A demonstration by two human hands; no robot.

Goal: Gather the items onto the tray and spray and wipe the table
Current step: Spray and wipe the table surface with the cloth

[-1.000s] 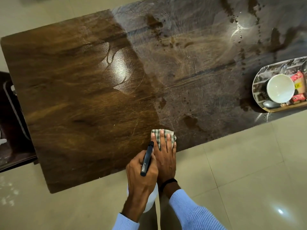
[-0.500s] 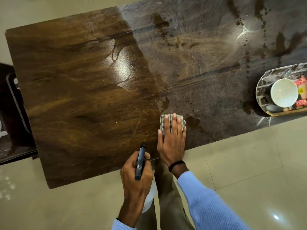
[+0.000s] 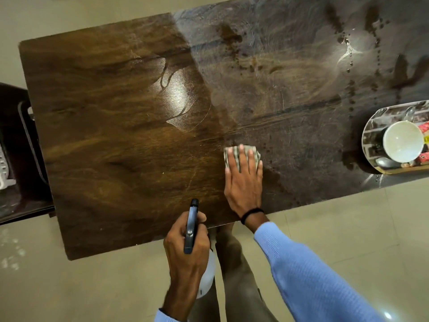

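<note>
Warm overhead light throws two glare patches on the wooden table (image 3: 116,135), one left of centre, one at upper right. A lamp glints off the tiled floor (image 3: 348,228) at lower right; the wide lens bows the table's edges.

The right hand (image 3: 243,184) presses flat, fingers straight, on a folded checked cloth (image 3: 256,152) close to the near edge of the wet-streaked desk (image 3: 116,135). The left hand (image 3: 185,249) grips a spray bottle (image 3: 191,226) over that edge. A tray (image 3: 371,126) at the right edge holds a white bowl (image 3: 402,140).
</note>
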